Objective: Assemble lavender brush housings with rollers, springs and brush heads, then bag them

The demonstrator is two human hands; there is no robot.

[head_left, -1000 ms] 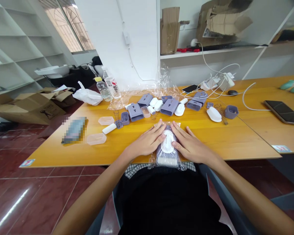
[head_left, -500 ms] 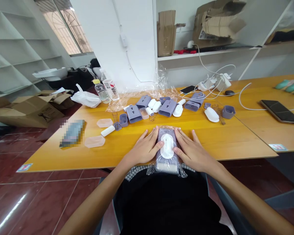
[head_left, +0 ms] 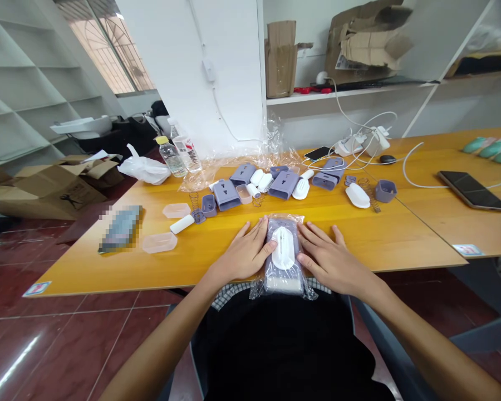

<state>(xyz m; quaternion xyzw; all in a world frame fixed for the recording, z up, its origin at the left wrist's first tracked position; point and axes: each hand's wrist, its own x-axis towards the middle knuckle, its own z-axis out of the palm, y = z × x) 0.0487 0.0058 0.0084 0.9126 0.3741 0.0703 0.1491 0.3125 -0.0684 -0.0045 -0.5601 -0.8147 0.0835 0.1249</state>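
The person's left hand (head_left: 244, 256) and right hand (head_left: 333, 263) lay flat and open on the worktop (head_left: 92, 267), fingers spread. Neither closed around anything: it was a wide stance, with the thumb side of each hand against a clear plastic bag (head_left: 281, 281) between them. The bag sat at the middle of the near edge, its lower end jutting slightly past that edge toward the person's black top (head_left: 284, 345). Through the film showed a lilac plastic housing (head_left: 278, 225) with a white oval cover (head_left: 283, 248) lying on it.

Loose parts were spread across the middle of the worktop, toward the far edge: lilac housings (head_left: 226, 195), coil springs (head_left: 194, 200) and a white oval shell (head_left: 357, 195) beside a lilac cup (head_left: 385, 190). Nearer the left edge lay two translucent pink trays (head_left: 159, 242) and a white cylinder (head_left: 182, 224) — just left of the left hand's fingertips. A pixelated package (head_left: 121, 228) lay by the left edge. Crumpled clear film (head_left: 234, 164) and water bottles (head_left: 171, 157) stood at the far left corner, and a phone (head_left: 474, 190) lay on the adjoining table (head_left: 442, 234).
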